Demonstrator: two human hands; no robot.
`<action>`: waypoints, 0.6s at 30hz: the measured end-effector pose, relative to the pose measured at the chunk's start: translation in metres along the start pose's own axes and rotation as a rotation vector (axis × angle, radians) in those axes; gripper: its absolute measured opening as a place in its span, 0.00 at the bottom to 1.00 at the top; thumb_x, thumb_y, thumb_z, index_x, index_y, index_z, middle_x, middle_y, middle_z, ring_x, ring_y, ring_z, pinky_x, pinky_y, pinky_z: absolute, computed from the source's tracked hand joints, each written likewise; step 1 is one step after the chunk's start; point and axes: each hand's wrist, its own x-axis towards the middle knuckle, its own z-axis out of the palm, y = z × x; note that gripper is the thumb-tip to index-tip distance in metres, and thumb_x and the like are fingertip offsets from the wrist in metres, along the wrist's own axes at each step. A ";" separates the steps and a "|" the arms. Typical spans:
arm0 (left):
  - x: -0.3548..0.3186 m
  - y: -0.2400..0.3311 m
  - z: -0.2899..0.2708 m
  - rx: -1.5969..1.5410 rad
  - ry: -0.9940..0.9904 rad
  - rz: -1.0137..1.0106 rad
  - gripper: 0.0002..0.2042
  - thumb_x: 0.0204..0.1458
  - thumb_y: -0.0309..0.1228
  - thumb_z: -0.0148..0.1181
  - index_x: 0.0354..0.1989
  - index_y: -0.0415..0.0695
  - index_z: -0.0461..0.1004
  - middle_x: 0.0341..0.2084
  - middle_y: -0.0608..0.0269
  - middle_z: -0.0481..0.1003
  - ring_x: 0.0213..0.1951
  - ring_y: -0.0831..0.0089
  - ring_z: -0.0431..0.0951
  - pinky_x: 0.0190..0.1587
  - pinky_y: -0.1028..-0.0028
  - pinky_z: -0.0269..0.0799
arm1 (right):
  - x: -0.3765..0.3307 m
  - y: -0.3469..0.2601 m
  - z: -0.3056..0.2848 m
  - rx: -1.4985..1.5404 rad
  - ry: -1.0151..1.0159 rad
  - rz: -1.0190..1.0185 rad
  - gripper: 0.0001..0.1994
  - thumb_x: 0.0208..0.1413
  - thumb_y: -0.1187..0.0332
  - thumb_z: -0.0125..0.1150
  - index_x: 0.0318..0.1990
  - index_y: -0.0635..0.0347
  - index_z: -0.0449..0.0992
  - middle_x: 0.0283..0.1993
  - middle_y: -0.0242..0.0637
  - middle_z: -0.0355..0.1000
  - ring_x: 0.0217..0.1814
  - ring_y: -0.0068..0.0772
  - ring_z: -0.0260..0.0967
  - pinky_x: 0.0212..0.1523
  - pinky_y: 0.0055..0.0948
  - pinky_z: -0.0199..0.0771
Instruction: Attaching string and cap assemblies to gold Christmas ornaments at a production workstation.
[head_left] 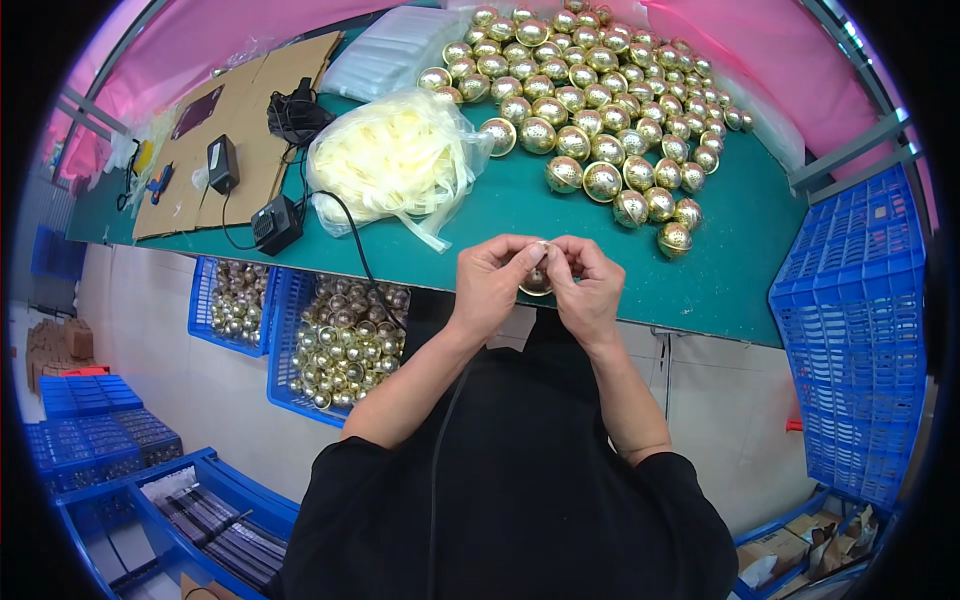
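Near the front edge of the green table (700, 300), my left hand (492, 283) and my right hand (590, 285) meet with thumbs and forefingers pinched together. A small pale bit shows between the fingertips, too small to name. Just beneath the fingers is a shiny gold ball (536, 283) with a rim around it, partly hidden by both hands. Whether the fingers grip the ball itself cannot be made out. Beyond my hands, many similar gold balls (603, 181) with pierced dots and rims are spread over the table.
A clear bag of cream-coloured strips (395, 160) lies left of my hands, beside a black box-shaped device (277, 224) with cables. Cardboard (255, 100) and bubble-wrap sheets (385, 50) lie behind. Blue crates of balls (275, 385) stand below the table; stacked blue crates (850, 330) rise at right.
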 end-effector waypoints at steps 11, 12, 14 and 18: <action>0.001 0.009 0.000 -0.128 -0.062 -0.182 0.07 0.62 0.27 0.67 0.43 0.37 0.82 0.35 0.64 0.82 0.37 0.82 0.80 0.41 0.79 0.76 | 0.011 -0.005 -0.013 0.351 -0.084 0.197 0.07 0.70 0.69 0.61 0.45 0.65 0.76 0.33 0.29 0.76 0.27 0.11 0.64 0.26 0.16 0.64; 0.001 0.007 -0.002 -0.129 -0.061 -0.183 0.07 0.62 0.27 0.67 0.43 0.37 0.82 0.35 0.64 0.82 0.37 0.82 0.80 0.41 0.79 0.76 | 0.012 -0.003 -0.015 0.368 -0.087 0.212 0.07 0.70 0.69 0.60 0.46 0.64 0.76 0.33 0.29 0.75 0.26 0.11 0.62 0.25 0.16 0.61; 0.001 0.002 -0.006 -0.053 -0.124 -0.178 0.07 0.61 0.26 0.68 0.43 0.37 0.82 0.34 0.65 0.82 0.35 0.82 0.79 0.39 0.80 0.76 | 0.015 -0.003 -0.021 0.387 -0.091 0.227 0.07 0.70 0.69 0.60 0.46 0.64 0.75 0.32 0.29 0.75 0.25 0.12 0.62 0.25 0.16 0.62; -0.001 0.002 -0.004 -0.079 -0.108 -0.137 0.05 0.62 0.25 0.67 0.41 0.36 0.81 0.31 0.66 0.81 0.31 0.85 0.76 0.34 0.81 0.74 | 0.016 -0.004 -0.021 0.419 -0.095 0.252 0.07 0.70 0.68 0.60 0.46 0.64 0.75 0.33 0.31 0.76 0.25 0.13 0.63 0.25 0.17 0.63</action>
